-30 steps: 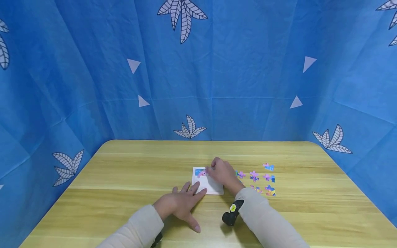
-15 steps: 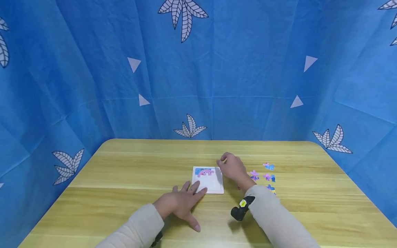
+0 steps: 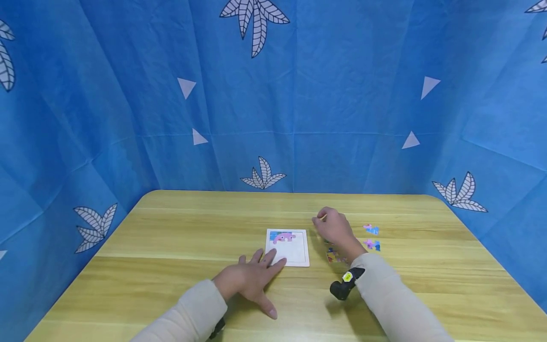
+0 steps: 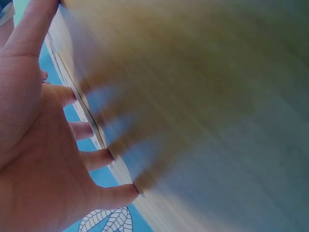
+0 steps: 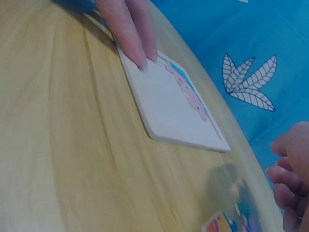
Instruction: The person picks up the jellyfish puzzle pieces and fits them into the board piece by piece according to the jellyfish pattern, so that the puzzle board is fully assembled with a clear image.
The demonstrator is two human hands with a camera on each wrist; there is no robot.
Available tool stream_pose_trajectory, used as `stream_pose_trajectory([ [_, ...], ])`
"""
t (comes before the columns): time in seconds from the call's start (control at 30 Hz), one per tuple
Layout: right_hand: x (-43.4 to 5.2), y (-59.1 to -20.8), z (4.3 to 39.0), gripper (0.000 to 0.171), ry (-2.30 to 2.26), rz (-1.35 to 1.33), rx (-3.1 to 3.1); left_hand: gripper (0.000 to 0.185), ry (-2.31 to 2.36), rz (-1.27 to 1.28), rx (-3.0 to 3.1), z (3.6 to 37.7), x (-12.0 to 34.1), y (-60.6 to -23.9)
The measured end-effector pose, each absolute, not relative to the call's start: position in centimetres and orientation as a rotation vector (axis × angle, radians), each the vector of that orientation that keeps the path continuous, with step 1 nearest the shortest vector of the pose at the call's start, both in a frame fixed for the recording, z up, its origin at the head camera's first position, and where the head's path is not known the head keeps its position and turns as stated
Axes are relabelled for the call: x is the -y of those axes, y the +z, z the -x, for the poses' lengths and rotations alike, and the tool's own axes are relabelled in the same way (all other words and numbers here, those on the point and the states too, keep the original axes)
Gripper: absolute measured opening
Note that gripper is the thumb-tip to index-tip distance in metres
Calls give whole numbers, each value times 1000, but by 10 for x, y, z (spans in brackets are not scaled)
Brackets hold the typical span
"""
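A white puzzle board [image 3: 295, 251] lies flat on the wooden table [image 3: 171, 237], with a pink and blue picture part [image 3: 284, 237] filled in along its far edge. My left hand [image 3: 249, 278] lies flat with spread fingers, its fingertips [image 5: 128, 29] on the board's near left corner. Just right of the board hovers my right hand [image 3: 335, 229], its fingers loosely curled with nothing visible in them. It is over some of the loose puzzle pieces [image 3: 372, 245]. In the right wrist view the board [image 5: 169, 106] is seen at a slant, with my right hand [image 5: 292, 179] at the frame's edge.
More small coloured pieces lie right of the board [image 3: 371, 230] and near my right wrist [image 3: 335, 257]. A black wrist camera [image 3: 345, 284] sits under my right sleeve. Blue leaf-patterned cloth [image 3: 342, 118] walls the table on three sides.
My right hand has left the board's far edge and moved right and farther away, over the loose pieces. The pink picture part now lies uncovered. The left hand has stayed put.
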State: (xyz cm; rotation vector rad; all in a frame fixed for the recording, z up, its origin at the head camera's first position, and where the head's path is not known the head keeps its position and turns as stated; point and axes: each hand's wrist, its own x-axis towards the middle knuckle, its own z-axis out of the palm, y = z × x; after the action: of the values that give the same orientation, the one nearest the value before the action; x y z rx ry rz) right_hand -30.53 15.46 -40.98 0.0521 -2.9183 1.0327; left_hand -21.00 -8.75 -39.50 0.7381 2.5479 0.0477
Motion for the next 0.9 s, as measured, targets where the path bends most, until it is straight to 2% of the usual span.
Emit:
stream_pose_trajectory([
  [0.9, -216, -411, 301, 35, 952, 6, 2924, 117, 72, -743, -2550, 209, 88, -395],
])
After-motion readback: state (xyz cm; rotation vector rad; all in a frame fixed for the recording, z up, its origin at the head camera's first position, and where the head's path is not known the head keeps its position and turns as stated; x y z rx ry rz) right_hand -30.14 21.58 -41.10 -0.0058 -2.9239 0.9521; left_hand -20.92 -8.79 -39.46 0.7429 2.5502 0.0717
